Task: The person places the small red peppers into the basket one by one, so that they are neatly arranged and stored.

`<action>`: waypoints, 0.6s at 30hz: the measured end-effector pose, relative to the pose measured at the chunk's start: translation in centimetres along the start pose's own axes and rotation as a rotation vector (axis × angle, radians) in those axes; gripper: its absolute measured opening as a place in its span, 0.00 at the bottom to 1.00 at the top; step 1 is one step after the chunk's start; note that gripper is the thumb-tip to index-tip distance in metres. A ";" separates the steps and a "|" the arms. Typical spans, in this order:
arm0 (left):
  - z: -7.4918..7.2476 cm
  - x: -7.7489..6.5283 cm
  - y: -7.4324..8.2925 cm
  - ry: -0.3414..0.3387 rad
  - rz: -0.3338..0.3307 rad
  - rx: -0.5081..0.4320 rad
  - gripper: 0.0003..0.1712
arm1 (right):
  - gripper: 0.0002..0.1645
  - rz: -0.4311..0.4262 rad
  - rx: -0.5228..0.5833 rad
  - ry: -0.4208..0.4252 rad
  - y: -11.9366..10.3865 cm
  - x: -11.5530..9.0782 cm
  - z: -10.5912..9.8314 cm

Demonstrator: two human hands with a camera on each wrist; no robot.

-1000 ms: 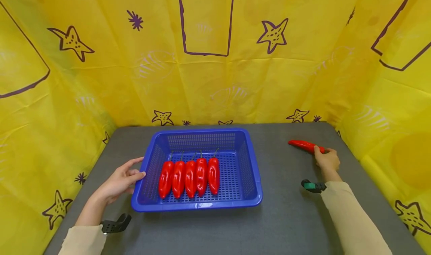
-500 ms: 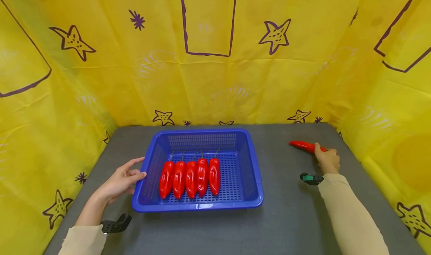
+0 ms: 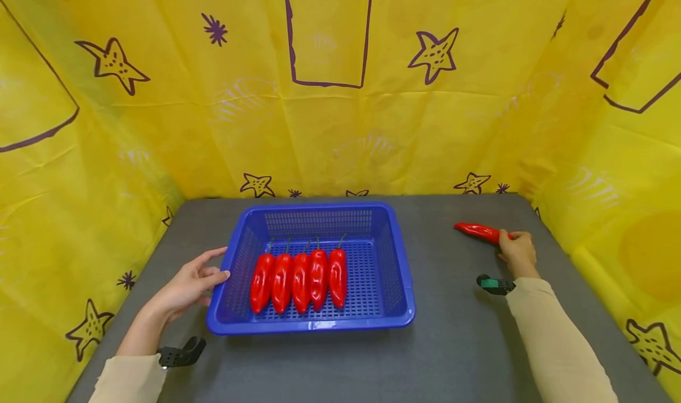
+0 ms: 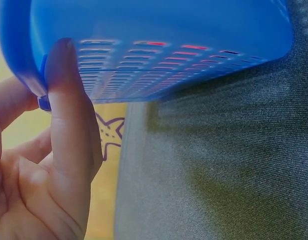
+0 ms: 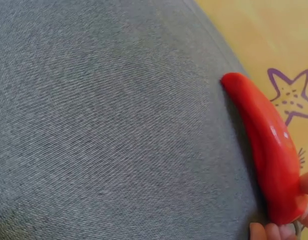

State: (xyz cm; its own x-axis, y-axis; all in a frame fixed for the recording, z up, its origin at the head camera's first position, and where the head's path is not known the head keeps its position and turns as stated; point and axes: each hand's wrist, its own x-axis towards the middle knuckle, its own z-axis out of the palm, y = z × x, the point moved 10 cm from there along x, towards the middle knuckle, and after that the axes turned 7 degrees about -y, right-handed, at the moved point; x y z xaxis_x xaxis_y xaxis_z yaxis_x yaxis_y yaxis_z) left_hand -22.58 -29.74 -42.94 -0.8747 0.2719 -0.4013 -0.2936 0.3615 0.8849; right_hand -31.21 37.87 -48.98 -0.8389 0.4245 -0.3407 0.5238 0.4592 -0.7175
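Observation:
A blue plastic basket (image 3: 314, 327) with slotted walls stands left of centre on the table. Several glossy red chili peppers (image 3: 301, 283) lie in it side by side, stems toward the back. My left hand (image 3: 186, 285) grips the basket's left rim; in the left wrist view one digit lies against the outer wall below the rim. Far to the right, my right hand (image 3: 518, 250) pinches another red chili pepper (image 3: 477, 231) by its stem end. That pepper points left, low over the table. In the right wrist view only fingertips (image 5: 273, 231) show at its lower end.
The dark grey table (image 3: 362, 367) is enclosed at the back and both sides by a yellow printed cloth (image 3: 330, 137). The basket's right wall faces a stretch of table between it and the right hand. Each wrist wears a black strap.
The right hand's hold has shifted slightly toward the pepper's stem end, and the pepper has moved only a little. The left hand and basket have stayed put.

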 end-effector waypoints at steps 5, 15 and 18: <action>-0.1 0.0 0.0 0.000 -0.005 0.004 0.45 | 0.34 -0.015 0.022 -0.013 -0.1 0.4 0.2; -0.1 0.1 0.0 0.000 -0.008 0.004 0.45 | 0.32 -0.093 0.063 -0.078 -0.6 1.4 0.7; -0.1 0.1 0.0 -0.004 -0.005 0.003 0.45 | 0.31 -0.132 0.082 -0.092 -0.9 1.5 0.9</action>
State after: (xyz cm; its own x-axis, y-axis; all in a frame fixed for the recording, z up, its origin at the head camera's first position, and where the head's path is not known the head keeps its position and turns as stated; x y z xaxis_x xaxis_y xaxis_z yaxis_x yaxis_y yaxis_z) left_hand -22.73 -29.81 -42.99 -0.8719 0.2734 -0.4062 -0.2964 0.3656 0.8823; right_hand -33.05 37.42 -49.41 -0.9115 0.2895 -0.2921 0.3977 0.4394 -0.8055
